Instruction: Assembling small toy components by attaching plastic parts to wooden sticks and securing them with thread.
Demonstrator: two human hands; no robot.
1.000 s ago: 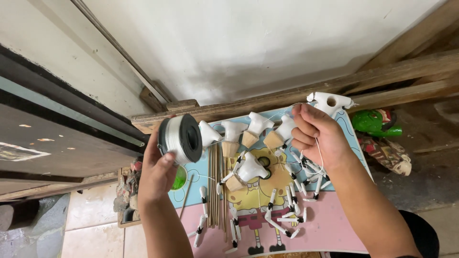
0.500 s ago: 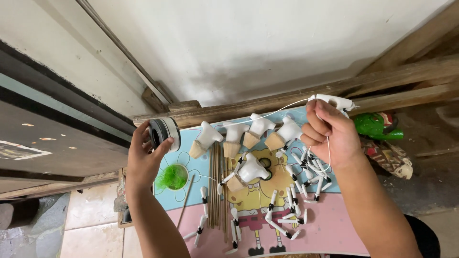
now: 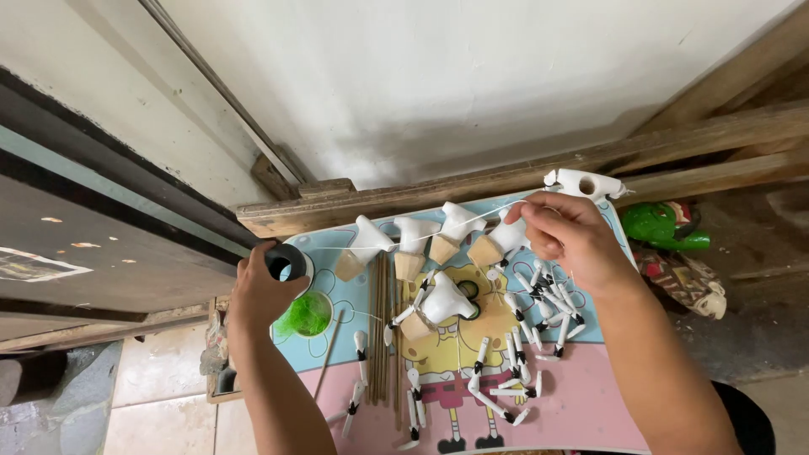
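A thread spool [image 3: 285, 261] is grasped by the left hand [image 3: 257, 291] at centre left of the frame; a white figure piece [image 3: 581, 183] is clenched in the right hand [image 3: 566, 236] at upper right. Between them, white thread [image 3: 438, 229] is stretched above the cartoon-printed table [image 3: 581, 396], where bamboo sticks [image 3: 383, 329] and small black-and-white limb pieces [image 3: 539, 295] are scattered.

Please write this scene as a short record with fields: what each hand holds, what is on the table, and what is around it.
left hand: grips a black spool at the table's left edge
right hand: fingers pinch a white figure piece, a thin thread running left toward the spool
table: blue and pink cartoon top
on table: white bodies with tan bases, black-and-white limb pieces, thin wooden sticks, green tuft
right of table: green figure
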